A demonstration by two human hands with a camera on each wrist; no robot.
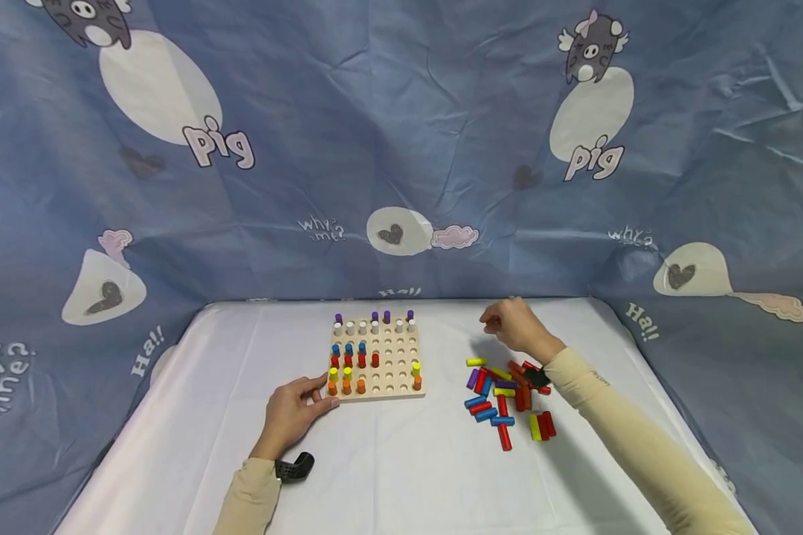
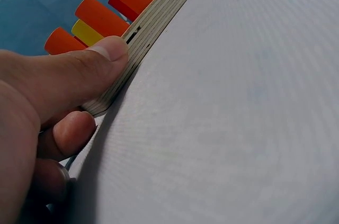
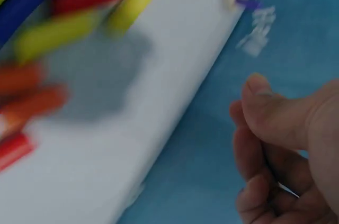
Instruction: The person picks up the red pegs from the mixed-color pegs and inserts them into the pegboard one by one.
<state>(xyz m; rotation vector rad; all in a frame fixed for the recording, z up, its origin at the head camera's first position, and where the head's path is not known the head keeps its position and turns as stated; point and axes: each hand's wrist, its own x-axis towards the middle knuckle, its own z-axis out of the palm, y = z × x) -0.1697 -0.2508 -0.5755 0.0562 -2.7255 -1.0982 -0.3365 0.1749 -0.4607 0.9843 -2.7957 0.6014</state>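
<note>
On the white table stands a square wooden pegboard (image 1: 388, 379) with rows of purple, white, blue, red, yellow and orange pegs. At its near left corner my left hand (image 1: 294, 409) holds the board, the thumb (image 2: 111, 49) pressed on the front edge and fingers around the side. My right hand (image 1: 518, 327) is raised behind a loose heap of coloured pegs (image 1: 504, 405), to the right of the board. In the right wrist view, its fingers (image 3: 249, 152) are loosely curled near the thumb, and no peg shows between them.
White cloth (image 1: 375, 475) covers the table. A blue printed curtain (image 1: 401, 148) hangs behind and at both sides. One yellow peg (image 1: 476, 362) lies at the far left of the heap. A black wrist device (image 1: 296, 468) sits on the left wrist.
</note>
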